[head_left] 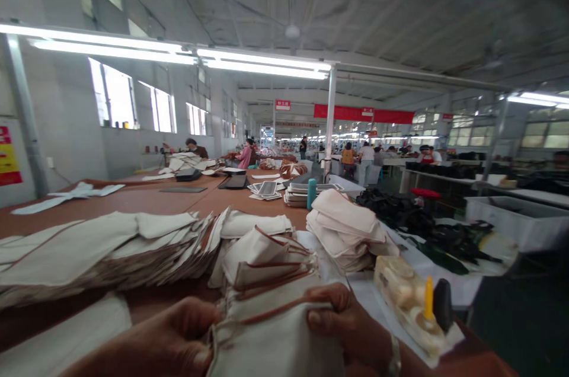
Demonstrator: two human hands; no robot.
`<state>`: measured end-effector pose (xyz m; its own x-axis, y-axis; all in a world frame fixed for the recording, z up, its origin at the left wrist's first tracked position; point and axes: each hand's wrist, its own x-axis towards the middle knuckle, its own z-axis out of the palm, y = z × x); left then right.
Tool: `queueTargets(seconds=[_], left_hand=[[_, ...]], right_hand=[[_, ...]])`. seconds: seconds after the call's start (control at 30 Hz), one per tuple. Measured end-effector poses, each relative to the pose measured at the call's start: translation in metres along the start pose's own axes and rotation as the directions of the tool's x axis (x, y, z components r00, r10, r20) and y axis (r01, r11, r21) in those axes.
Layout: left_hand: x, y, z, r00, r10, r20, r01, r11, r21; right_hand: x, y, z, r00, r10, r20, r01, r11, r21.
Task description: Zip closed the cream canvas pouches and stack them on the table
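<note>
A white fabric piece with brown edging (275,344) is held between my two hands at the bottom centre. My left hand (173,335) pinches its left edge, thumb on the near face. On the right, my right hand (340,323) grips the upper right corner with thumb and bent fingers. Just beyond stands a row of similar brown-edged pieces (262,255), close to the held one. A long overlapping pile of white pieces (84,246) spreads to the left, and a stack of pale pieces (342,223) lies behind my right hand.
A stained plastic holder (400,288) with a yellow-tipped item stands at the right. Farther back are a teal cylinder (312,193), a metal post (331,122), dark material (400,211) and a grey bin (515,217). Several people are in the distance.
</note>
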<state>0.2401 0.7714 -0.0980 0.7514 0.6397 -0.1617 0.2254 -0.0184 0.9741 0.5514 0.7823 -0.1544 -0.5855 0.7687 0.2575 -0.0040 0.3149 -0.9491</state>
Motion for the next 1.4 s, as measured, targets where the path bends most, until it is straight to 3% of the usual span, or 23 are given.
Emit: queueTargets(seconds=[0.07,0.13,0.27,0.37,0.47,0.57,0.7,0.9,1.13,1.27,1.4], left_hand=[[0.002,0.011,0.012,0.999,0.020,-0.026,-0.020,1.000,-0.021],[0.008,0.017,0.023,0.999,-0.016,-0.042,0.017,1.000,0.013],[0.022,0.012,0.042,0.993,-0.102,-0.057,0.103,0.995,0.001],[0.025,0.003,0.049,0.987,-0.128,-0.097,0.122,0.990,-0.065],[0.024,-0.003,0.050,0.982,-0.157,-0.101,0.144,0.981,-0.132],[0.025,-0.009,0.051,0.970,-0.178,-0.166,0.164,0.982,-0.094],[0.030,-0.018,0.054,0.945,-0.203,-0.256,0.192,0.979,-0.068],[0.035,-0.018,0.057,0.940,-0.204,-0.274,0.214,0.977,0.007],[0.032,-0.013,0.061,0.936,-0.160,-0.315,0.213,0.967,0.140],[0.034,-0.022,0.057,0.962,-0.188,-0.196,0.165,0.978,-0.129],[0.037,-0.033,0.057,0.952,-0.274,-0.141,0.190,0.882,-0.432]], right_hand=[[-0.003,0.002,0.001,0.988,0.089,0.130,-0.086,0.996,-0.022],[-0.002,-0.005,0.006,0.972,0.102,0.213,-0.101,0.995,-0.016],[0.007,-0.027,0.028,0.958,0.029,0.284,-0.035,0.999,0.015],[0.010,-0.022,0.047,0.951,0.025,0.309,-0.050,0.996,0.071],[0.008,-0.003,0.057,0.956,0.056,0.288,-0.119,0.972,0.205],[0.003,0.010,0.059,0.965,0.073,0.251,-0.141,0.954,0.264],[-0.003,0.013,0.060,0.973,0.122,0.198,-0.166,0.960,0.224],[-0.004,0.014,0.066,0.968,0.222,0.113,-0.247,0.912,0.328],[-0.004,0.008,0.067,0.984,0.178,-0.030,-0.173,0.976,0.132],[-0.008,0.006,0.065,0.974,0.223,-0.037,-0.218,0.969,0.113],[-0.012,0.005,0.066,0.961,0.270,-0.055,-0.260,0.955,0.142]])
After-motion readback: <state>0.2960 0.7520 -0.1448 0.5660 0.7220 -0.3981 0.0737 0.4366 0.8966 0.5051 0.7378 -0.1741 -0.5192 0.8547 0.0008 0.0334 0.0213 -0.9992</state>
